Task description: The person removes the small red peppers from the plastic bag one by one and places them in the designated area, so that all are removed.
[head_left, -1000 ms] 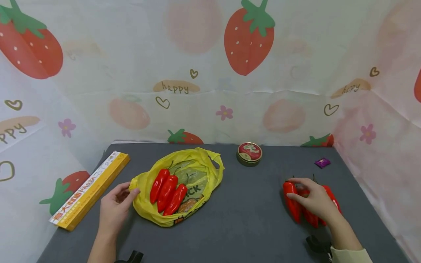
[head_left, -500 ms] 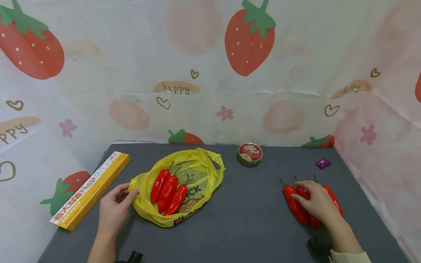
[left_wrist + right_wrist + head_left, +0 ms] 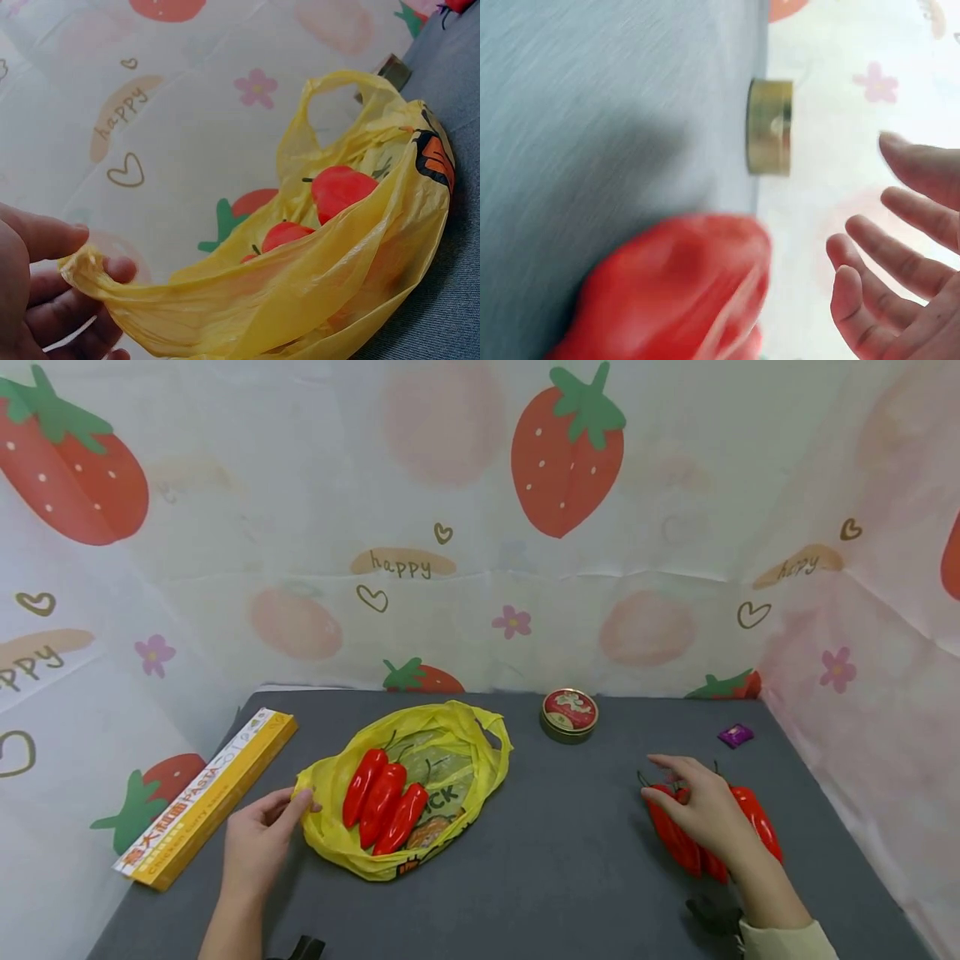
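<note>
On the left, my left hand (image 3: pixel 258 839) pinches the rim of an open yellow plastic bag (image 3: pixel 326 842); the left wrist view shows the bunched film (image 3: pixel 86 271) between thumb and fingers. Three glossy red chili peppers (image 3: pixel 383 804) with dark stems lie in the bag. At the right, my right hand (image 3: pixel 708 810) is over a group of red chili peppers (image 3: pixel 677 837), hiding part of them. In the right wrist view its fingers (image 3: pixel 900 251) are spread with nothing between them, apart from a blurred red pepper (image 3: pixel 675 285).
A long yellow-and-white pasta box (image 3: pixel 206 797) lies along the left edge of the dark table. At the back stands a round red-topped tin (image 3: pixel 569 714). A small purple packet (image 3: pixel 736 735) lies at the back right. Patterned cloth (image 3: pixel 465 527) hangs behind.
My right hand has come off the peppers and opened its fingers, shifting slightly left. The peppers under it shifted a little earlier. My left hand stays on the bag's rim.
</note>
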Demonstrator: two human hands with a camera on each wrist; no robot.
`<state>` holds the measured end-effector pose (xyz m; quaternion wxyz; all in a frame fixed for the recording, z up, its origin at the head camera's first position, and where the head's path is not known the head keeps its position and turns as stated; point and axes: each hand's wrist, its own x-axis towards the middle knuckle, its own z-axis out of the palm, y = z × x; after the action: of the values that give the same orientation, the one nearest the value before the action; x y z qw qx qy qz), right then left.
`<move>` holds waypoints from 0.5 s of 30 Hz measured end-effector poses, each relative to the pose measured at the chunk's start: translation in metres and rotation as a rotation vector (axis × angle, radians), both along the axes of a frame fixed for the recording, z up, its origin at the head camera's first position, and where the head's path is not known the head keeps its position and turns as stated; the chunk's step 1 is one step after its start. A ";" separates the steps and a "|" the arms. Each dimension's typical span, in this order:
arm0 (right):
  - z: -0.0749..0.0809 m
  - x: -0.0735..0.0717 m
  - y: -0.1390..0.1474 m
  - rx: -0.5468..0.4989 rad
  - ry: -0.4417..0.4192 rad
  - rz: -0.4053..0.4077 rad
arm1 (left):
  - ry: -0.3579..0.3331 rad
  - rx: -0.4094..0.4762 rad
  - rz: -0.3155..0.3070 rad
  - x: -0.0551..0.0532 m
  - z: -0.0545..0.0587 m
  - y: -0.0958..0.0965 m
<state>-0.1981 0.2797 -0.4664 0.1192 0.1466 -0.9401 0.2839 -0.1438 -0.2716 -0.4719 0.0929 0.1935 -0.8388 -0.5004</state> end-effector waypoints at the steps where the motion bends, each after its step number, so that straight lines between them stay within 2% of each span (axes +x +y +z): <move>1: 0.001 -0.002 -0.004 -0.014 0.003 0.006 | -0.007 0.000 -0.008 0.000 0.000 0.000; 7: 0.010 -0.010 -0.028 -0.094 0.009 0.055 | -0.014 0.013 -0.013 0.001 0.001 -0.001; 15: 0.017 -0.016 -0.061 -0.096 0.005 0.076 | 0.006 0.042 -0.011 0.000 0.000 -0.003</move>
<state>-0.2142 0.2184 -0.4495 0.1174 0.1772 -0.9188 0.3325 -0.1439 -0.2743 -0.4717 0.0885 0.1890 -0.8288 -0.5191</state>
